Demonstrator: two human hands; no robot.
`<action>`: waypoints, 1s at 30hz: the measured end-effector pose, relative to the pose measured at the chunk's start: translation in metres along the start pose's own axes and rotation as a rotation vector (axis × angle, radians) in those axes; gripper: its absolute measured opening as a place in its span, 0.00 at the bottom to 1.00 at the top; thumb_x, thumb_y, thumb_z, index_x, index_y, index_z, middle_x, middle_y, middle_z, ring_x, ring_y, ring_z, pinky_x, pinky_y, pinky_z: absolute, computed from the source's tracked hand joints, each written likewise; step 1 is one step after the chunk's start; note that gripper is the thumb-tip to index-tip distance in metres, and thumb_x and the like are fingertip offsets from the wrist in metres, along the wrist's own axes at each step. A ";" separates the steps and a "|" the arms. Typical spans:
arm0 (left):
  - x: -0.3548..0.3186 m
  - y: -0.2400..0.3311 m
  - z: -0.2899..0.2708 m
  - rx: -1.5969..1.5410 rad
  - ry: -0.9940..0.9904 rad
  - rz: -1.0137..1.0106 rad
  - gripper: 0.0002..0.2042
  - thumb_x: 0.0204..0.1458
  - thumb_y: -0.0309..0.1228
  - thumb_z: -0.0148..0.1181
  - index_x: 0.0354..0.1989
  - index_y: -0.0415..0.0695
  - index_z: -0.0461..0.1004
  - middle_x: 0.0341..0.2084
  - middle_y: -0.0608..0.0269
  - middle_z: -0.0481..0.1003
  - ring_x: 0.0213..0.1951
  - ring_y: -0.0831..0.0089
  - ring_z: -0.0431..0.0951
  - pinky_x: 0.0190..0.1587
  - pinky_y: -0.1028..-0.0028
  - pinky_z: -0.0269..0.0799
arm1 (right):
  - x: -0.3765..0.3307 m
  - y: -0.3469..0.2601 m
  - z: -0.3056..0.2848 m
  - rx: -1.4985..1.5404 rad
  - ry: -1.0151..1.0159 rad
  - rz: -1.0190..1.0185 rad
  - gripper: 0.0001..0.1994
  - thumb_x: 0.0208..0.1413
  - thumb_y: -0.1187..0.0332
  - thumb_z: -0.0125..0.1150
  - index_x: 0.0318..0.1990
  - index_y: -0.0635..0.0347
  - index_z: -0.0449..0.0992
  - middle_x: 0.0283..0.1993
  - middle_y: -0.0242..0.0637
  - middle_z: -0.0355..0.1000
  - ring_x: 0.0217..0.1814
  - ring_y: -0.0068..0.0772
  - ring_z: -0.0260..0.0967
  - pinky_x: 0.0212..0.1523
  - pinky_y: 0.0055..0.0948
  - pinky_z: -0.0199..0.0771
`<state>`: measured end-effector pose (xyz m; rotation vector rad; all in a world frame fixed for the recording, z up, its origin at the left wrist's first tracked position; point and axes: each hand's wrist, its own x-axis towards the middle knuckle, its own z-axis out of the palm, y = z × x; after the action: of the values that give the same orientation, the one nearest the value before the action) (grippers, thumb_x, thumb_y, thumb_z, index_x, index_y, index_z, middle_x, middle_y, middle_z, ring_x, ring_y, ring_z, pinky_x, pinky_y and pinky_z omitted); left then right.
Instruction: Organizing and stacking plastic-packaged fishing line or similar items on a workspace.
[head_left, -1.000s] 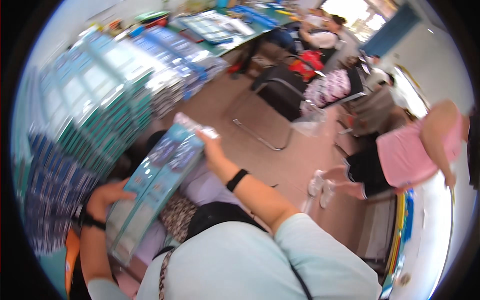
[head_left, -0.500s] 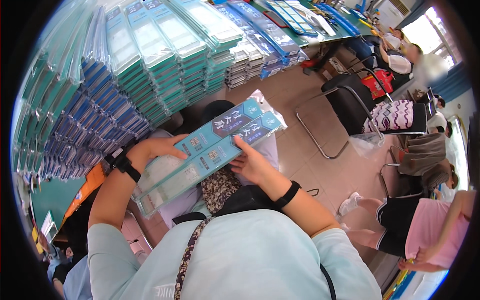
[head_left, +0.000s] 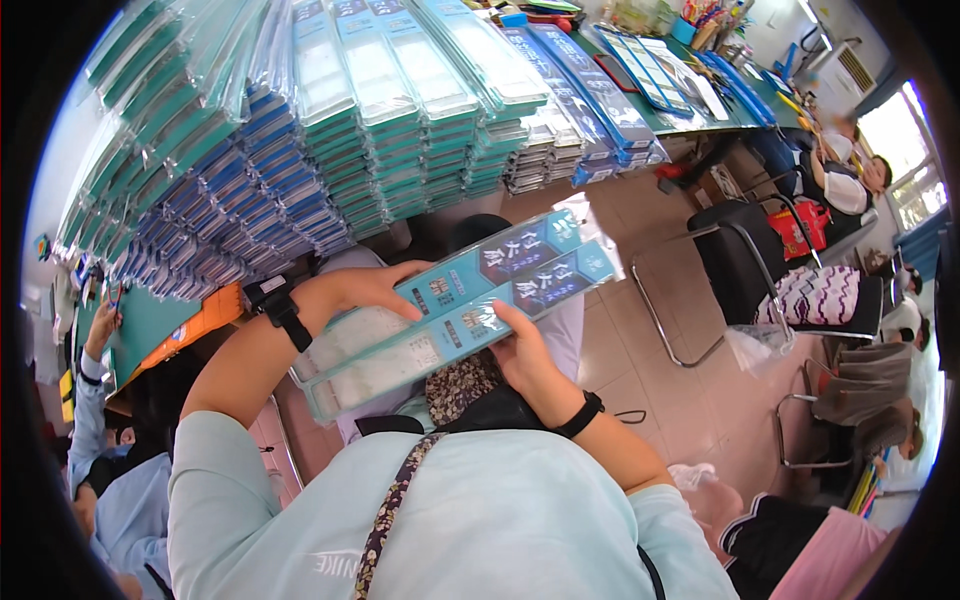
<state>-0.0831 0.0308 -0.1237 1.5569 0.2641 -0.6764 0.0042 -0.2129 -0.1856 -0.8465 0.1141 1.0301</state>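
Observation:
Two long, flat clear-plastic packs with blue and teal printed ends lie side by side across my lap, tilted up toward the right. The farther pack [head_left: 468, 278] partly overlaps with the nearer pack [head_left: 385, 360]. My left hand [head_left: 375, 290] wraps over the far long edge, its thumb pressing on the printed face. From the near side my right hand [head_left: 522, 352] grips the nearer pack, thumb on top and the other fingers mostly hidden beneath. Just beyond them rise tall stacks of similar teal-edged packs [head_left: 415, 165].
Blue-edged stacks [head_left: 225, 205] stand left of the teal ones on a green table [head_left: 140, 325]. Blue boxes [head_left: 600, 100] lie farther right. A black chair [head_left: 735, 240] stands on the tiled floor. At the left, a person in a light-blue sleeve [head_left: 90, 420] reaches toward the table. Other people sit at right.
My view has turned, so the stacks and chairs sit farther right in the picture. Both hands keep hold of the packs. More of the left co-worker's raised arm now shows.

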 end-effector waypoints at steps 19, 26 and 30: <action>-0.014 0.099 0.107 0.570 0.605 0.668 0.52 0.33 0.42 0.73 0.67 0.43 0.46 0.52 0.53 0.57 0.56 0.57 0.55 0.61 0.61 0.49 | -0.058 -0.102 0.027 0.057 -0.289 -0.620 0.33 0.54 0.47 0.43 0.58 0.68 0.61 0.57 0.50 0.62 0.58 0.48 0.62 0.55 0.47 0.63; -0.024 0.106 0.127 0.603 0.746 0.777 0.53 0.32 0.38 0.75 0.67 0.43 0.44 0.55 0.52 0.55 0.57 0.55 0.55 0.60 0.59 0.51 | -0.055 -0.127 0.030 0.004 -0.345 -0.832 0.31 0.56 0.49 0.39 0.59 0.64 0.60 0.59 0.48 0.61 0.60 0.45 0.61 0.55 0.44 0.66; -0.027 0.102 0.131 0.623 0.735 0.836 0.54 0.31 0.37 0.75 0.66 0.42 0.44 0.54 0.51 0.55 0.56 0.54 0.57 0.59 0.59 0.53 | -0.051 -0.148 0.020 0.085 -0.510 -0.890 0.28 0.61 0.53 0.33 0.62 0.63 0.57 0.62 0.47 0.58 0.61 0.46 0.60 0.57 0.44 0.66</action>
<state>-0.0819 -0.1019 -0.0200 2.2470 -0.0934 0.5483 0.0876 -0.2705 -0.0651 -0.4444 -0.6030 0.3609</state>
